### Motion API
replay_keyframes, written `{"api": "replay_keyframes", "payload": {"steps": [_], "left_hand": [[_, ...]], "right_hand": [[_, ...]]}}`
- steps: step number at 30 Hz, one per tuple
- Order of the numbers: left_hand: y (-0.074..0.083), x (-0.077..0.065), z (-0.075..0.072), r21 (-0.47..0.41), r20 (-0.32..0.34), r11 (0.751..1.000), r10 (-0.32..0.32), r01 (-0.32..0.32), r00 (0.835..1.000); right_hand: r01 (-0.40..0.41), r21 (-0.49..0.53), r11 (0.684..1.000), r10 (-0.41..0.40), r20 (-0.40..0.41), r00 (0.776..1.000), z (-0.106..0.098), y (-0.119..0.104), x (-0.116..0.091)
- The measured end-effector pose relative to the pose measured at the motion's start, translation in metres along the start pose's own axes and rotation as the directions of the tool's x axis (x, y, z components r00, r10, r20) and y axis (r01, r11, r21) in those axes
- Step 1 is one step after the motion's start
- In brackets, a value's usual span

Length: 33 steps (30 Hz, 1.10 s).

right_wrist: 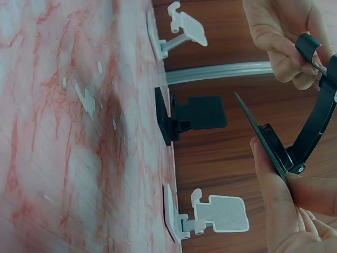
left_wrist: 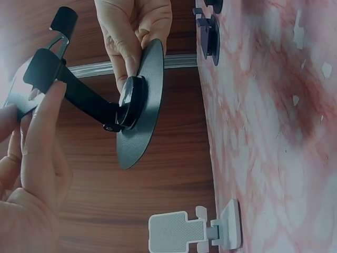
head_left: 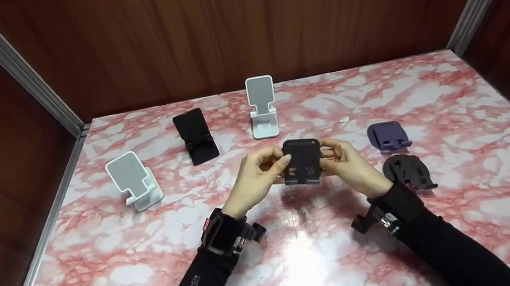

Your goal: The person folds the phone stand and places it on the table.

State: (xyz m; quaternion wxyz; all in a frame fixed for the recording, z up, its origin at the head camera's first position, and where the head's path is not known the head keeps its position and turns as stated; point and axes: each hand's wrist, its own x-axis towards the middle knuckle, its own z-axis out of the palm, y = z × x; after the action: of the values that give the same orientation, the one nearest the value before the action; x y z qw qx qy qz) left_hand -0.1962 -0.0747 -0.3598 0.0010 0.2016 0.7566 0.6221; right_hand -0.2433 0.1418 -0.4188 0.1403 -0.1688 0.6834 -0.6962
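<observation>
Above the middle of the table, both hands hold a black phone stand (head_left: 302, 156). My left hand (head_left: 253, 179) pinches its upper plate, thumb on the front in the head view. My right hand (head_left: 348, 164) grips the thin round base (left_wrist: 150, 116), with fingers and thumb on its two faces, as the right wrist view shows. The stand's arm (left_wrist: 89, 100) is swung out from the base, and two curved hooks (left_wrist: 45, 68) stick out from the plate. In the head view the base is hidden behind the plate.
Unfolded stands at the back are white (head_left: 262, 106), black (head_left: 198, 136) and white (head_left: 135, 180) at left. Folded on the right lie a purple stand (head_left: 388, 136) and a black round-based stand (head_left: 408, 171), the latter close to my right wrist. Wooden panels (head_left: 236, 23) enclose the marbled table (head_left: 152, 266).
</observation>
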Motion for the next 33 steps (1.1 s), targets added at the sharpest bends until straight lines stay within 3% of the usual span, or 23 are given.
{"api": "replay_keyframes", "payload": {"steps": [17,24,33], "left_hand": [[-0.001,0.001,-0.003,-0.060,0.053,0.998,-0.025,0.028,0.998],[-0.029,0.010,-0.005,-0.108,0.057,0.992,-0.052,0.058,0.997],[-0.034,0.011,-0.006,-0.211,0.072,0.975,-0.050,0.064,0.996]], "right_hand": [[0.062,-0.053,0.997,-0.065,-0.057,0.996,0.003,-0.005,-0.002],[0.085,-0.133,0.987,-0.100,-0.110,0.989,0.006,-0.008,-0.002],[0.115,-0.195,0.974,-0.145,-0.147,0.978,0.009,-0.014,-0.004]]}}
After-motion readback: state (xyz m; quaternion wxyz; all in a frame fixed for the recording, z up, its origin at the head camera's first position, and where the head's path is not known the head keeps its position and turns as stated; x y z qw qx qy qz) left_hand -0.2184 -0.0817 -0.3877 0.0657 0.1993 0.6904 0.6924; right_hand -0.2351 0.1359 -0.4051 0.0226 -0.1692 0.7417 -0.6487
